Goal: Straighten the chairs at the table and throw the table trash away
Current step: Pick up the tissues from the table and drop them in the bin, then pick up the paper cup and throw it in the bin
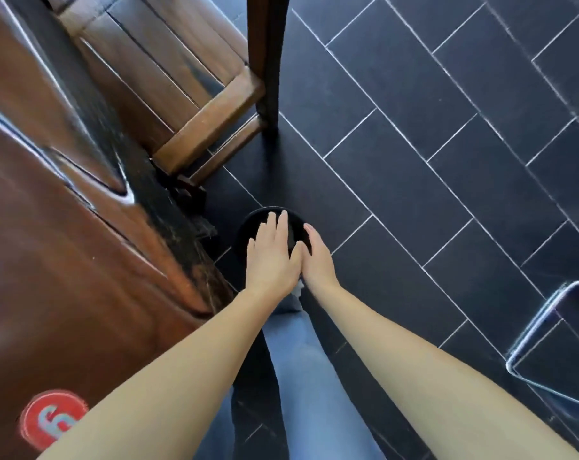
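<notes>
Hands: left hand [272, 257] and right hand [316, 257], flat, open, empty, over the black bin [248, 227].
Trash: seemingly dropped.
Chair [168, 78]: tucked at the tabletop [49, 227].

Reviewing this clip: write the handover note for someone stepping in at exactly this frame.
Left hand: flat, fingers spread, empty, over the round black bin on the floor.
Right hand: beside it over the bin, apparently empty.
Wooden chair: beside the table, at an angle.
Done: no trash visible in either hand.
Left: check the chair's alignment. A red round sticker is on the tabletop; the rest of the table is out of view.
</notes>
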### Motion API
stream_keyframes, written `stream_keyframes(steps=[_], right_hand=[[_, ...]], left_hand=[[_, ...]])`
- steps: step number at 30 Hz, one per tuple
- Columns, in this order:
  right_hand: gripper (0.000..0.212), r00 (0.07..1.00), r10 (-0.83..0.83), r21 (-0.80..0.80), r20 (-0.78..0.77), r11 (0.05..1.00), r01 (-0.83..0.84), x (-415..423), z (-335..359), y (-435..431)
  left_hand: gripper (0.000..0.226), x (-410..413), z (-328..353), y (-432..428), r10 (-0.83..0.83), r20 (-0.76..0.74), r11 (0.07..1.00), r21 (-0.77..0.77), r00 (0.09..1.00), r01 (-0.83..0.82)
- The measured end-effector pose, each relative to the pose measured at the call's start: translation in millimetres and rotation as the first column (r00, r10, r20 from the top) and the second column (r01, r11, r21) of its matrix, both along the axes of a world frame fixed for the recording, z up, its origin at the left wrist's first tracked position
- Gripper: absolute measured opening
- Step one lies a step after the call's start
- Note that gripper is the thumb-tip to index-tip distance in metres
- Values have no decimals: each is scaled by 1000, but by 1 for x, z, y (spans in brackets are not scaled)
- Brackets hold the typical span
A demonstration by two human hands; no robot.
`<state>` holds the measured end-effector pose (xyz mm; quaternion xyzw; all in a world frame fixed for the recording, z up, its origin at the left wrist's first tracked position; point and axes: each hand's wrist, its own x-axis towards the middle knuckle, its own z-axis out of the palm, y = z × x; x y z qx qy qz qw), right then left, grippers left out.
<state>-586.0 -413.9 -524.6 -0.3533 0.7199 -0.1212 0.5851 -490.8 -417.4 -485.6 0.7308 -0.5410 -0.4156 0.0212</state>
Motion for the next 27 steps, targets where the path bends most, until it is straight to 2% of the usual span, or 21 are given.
stream_keyframes(steps=[5, 8, 11, 13, 17, 24, 27], right_hand=[[49, 986, 134, -205, -98, 967, -152, 31, 63, -16], [51, 932, 267, -334, -246, 879, -340, 57, 105, -22], [52, 861, 323, -377, -393, 797, -472, 92, 149, -18], [51, 825, 368, -400, -428, 742, -539, 118, 174, -10], [49, 687, 524, -421, -502, 546, -724, 179, 210, 16], [51, 451, 732, -420, -510, 246, -874, 292, 234, 63], [55, 327, 789, -400, -520, 114, -910, 334, 240, 81]], left_hand=[[58, 35, 67, -1, -73, 73, 977, -197, 995, 86], [61, 70, 104, 10, -64, 113, 957, -275, 991, 93], [63, 117, 141, 35, -28, 156, 936, -343, 987, 81], [63, 155, 163, 59, 39, 174, 922, -387, 984, 32], [60, 229, 201, 126, 257, 198, 884, -443, 946, -148], [64, 320, 233, 217, 602, 140, 735, -481, 786, -478], [68, 347, 232, 239, 678, 146, 675, -511, 720, -532]])
